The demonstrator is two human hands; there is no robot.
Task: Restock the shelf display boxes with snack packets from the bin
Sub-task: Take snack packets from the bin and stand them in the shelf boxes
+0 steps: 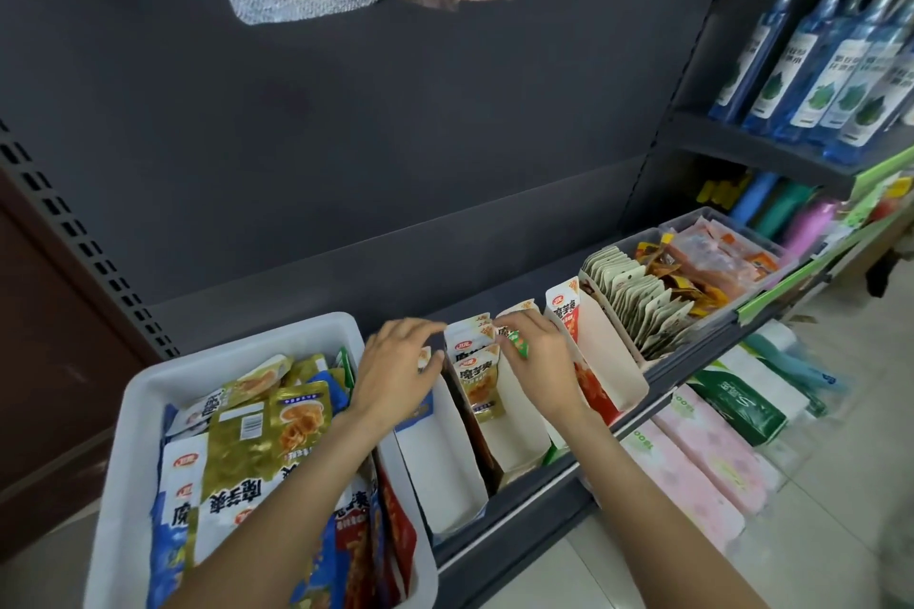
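Your right hand pinches a green packet over the middle display box; your left hand, fingers loosely spread, steadies its standing packets; next, seat it, then revisit the bin.

Single view, head-worn, wide-angle. Looks forward and steeply down from above the person's forearms onto the shelf, close in. White bin fills the lower left, floor lower right. Edges bow; uprights lean outward. Blue bottles at far right.
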